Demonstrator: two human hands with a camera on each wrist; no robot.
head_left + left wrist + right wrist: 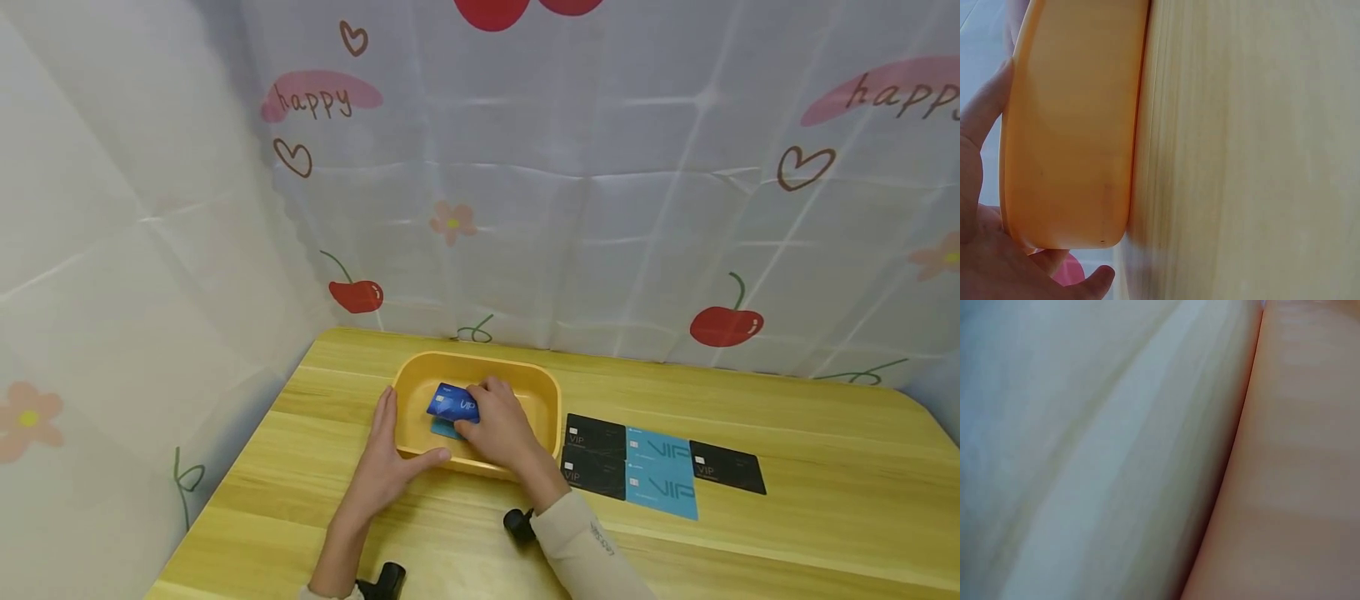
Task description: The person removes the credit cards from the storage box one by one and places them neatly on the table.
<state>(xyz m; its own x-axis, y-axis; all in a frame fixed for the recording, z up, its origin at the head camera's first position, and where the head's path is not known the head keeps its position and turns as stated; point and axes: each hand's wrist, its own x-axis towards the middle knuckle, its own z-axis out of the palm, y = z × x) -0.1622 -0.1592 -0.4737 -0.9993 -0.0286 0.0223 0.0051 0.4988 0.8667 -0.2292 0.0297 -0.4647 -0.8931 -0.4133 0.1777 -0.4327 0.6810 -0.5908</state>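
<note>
"Creased, shiny cloth [577, 208] hangs behind everything, pale and printed with cherries, hearts and flowers. What's below it?"

"Yellowish wood-grain table [450, 537], its streaks running long and soft, its far corners rounded. On it sits a tray [480, 360], an oblong with rounded corners and a thin lip, smooth and plastic-looking."

"And the hands?"

"Left hand [386, 462] braces the tray's near left corner: fingers straight and close together along the end wall, thumb spread well away from them along the near side. From the left wrist, the thumb's tip meets the lip."

"Right hand [504, 425]?"

"Reaching inside the tray, thumb and fingers clamped on the right end of the blue card [450, 402]. That one is thin, stiff and glossy, with a faceted pattern, a small chip and 'VIP' lettering. It's tilted over a teal card [446, 428] and partly covers it; I can't tell whether the two touch."

"Any more cards?"

"Right of the tray, lying flat: three black cards [592, 473], dark and plain, and two light-blue cards [663, 492] with big letters. Two black ones form a column, the light-blue pair another just beside it, and the third black one lies at the right end."

"Right wrist view?"

"Too blurred to read the fingers."
</note>
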